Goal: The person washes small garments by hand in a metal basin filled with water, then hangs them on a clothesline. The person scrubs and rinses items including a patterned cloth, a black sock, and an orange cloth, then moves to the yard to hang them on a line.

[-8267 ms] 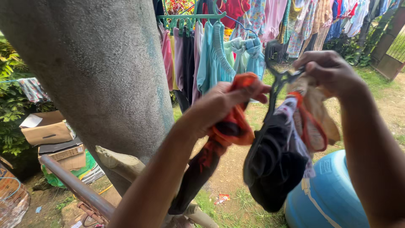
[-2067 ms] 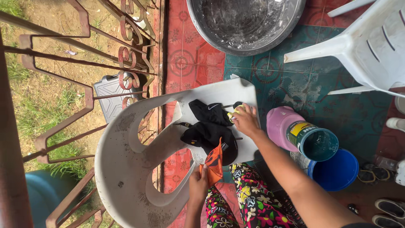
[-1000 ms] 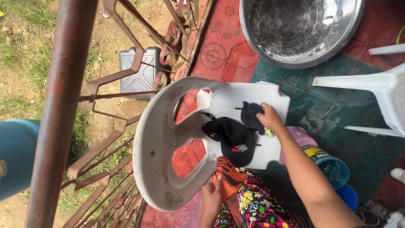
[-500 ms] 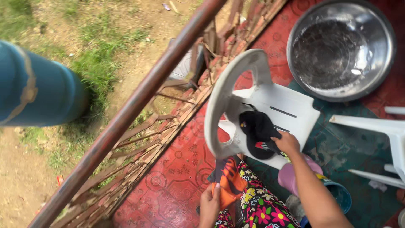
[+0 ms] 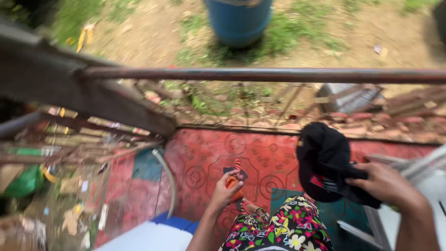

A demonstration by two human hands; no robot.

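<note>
While right hand (image 5: 383, 183) grips black cap (image 5: 323, 160), left hand (image 5: 225, 190) clutching orange cloth (image 5: 232, 181)

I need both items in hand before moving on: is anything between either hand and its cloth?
Nothing visible. The right hand already grips the black cap, and the left hand holds the orange cloth. The rail stands beyond both.

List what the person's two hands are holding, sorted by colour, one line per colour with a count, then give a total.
Black cloth items: 1, the black cap, gripped by the right hand.
Orange cloth items: 1, the orange cloth, gripped by the left hand.
Total: 2
</note>
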